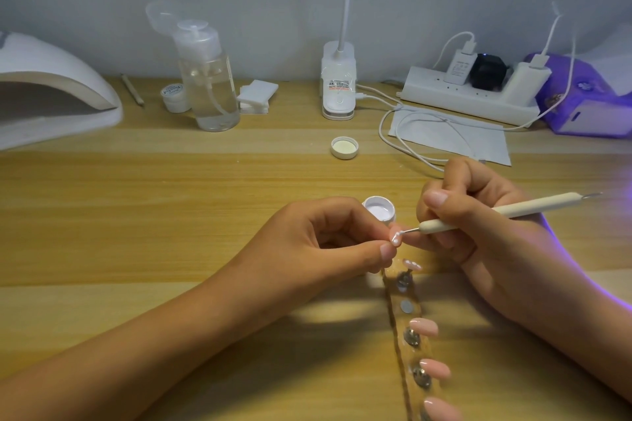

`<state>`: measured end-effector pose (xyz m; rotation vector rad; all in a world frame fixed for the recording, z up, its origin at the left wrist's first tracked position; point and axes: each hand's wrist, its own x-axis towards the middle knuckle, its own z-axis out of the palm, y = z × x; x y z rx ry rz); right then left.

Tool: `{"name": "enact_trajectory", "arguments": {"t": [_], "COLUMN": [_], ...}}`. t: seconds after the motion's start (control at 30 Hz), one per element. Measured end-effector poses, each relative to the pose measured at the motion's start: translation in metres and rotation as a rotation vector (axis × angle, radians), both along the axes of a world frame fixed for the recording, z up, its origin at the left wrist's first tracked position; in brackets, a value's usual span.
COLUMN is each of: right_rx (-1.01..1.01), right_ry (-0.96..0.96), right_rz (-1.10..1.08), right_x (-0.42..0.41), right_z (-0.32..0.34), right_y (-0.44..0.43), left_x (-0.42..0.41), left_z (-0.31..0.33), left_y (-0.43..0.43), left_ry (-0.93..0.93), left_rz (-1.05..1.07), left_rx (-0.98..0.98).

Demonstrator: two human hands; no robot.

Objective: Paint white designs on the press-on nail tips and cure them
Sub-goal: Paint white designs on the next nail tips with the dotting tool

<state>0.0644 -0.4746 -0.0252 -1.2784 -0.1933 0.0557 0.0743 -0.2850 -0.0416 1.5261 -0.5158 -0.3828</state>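
The curing lamp (51, 85) sits far left, well apart from the work. The left hand (318, 243) pinches a pink tip (498, 237) between thumb and forefinger, near the open white pot (379, 208). More tips (424, 326) stand in a row below. The right hand (485, 225) is clamped round a dotting tool (496, 212), its point touching the tip's white dots. Painting is under way; the next dot likely wants a light, steady touch.

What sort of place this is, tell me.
Probably a home nail-art desk: white curing lamp at left, pink nail tips on a holder strip, dotting tool in the right hand.
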Motion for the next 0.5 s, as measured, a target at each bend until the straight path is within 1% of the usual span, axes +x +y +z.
{"name": "enact_trajectory", "arguments": {"t": [0.5], "right_rx": [0.004], "right_ry": [-0.009], "right_rz": [0.061], "right_x": [0.0031], "right_z": [-0.0045], "right_y": [-0.0045], "left_x": [0.0001], "left_z": [-0.0014], "left_y": [0.0003], "left_ry": [-0.002], "left_rz": [0.007], "left_rx": [0.022]}}
